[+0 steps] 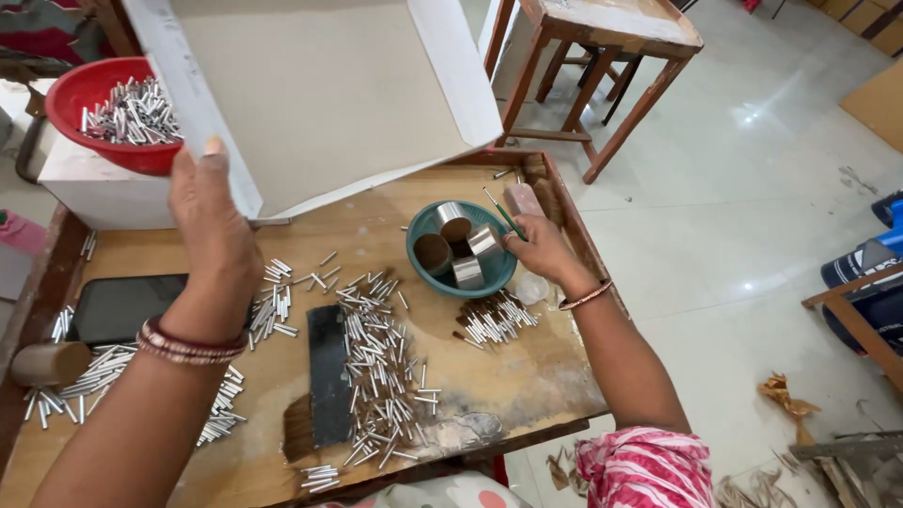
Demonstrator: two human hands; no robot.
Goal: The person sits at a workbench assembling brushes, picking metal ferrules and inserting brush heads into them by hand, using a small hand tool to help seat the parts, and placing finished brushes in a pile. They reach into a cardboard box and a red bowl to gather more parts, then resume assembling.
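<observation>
My left hand (214, 224) grips the edge of a large flat cardboard box (320, 94) and holds it tilted up over the back of the wooden table (489, 376). At the right rim of a teal bowl (421, 229) rests my right hand (539, 246), pinching a thin green-handled brush (505, 216). The bowl contains several short metal cylinders (454, 221). Many small silver tubes (381, 362) lie scattered across the table between my arms, some over a dark flat plate (328, 372).
A red bowl (71, 94) full of silver tubes sits on a white box (99, 193) at the back left. A black phone (118, 306) and a cardboard roll (47, 362) lie at the left. A wooden stool (607, 47) stands beyond the table.
</observation>
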